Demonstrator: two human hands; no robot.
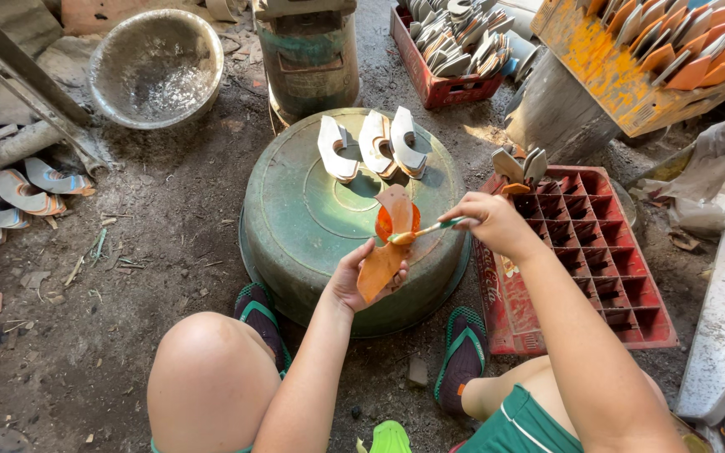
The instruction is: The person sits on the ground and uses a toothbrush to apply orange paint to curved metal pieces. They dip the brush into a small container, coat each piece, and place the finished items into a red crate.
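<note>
My left hand (pixel 354 281) holds a flat orange-brown sole piece (pixel 383 256) up over an overturned green metal tub (pixel 312 226). My right hand (pixel 492 222) grips a small green-handled brush (pixel 434 228), its tip touching the piece near an orange glue cup (pixel 385 225) that stands on the tub. Three white wooden sole blocks (pixel 372 144) stand on edge at the tub's far side.
A red compartment crate (pixel 597 252) lies at right with a few soles at its far corner. Another red crate (pixel 451 42) and an orange rack (pixel 656 59) hold several soles. A metal basin (pixel 157 67) and a green drum (pixel 308 54) sit behind; loose soles (pixel 18 197) lie left.
</note>
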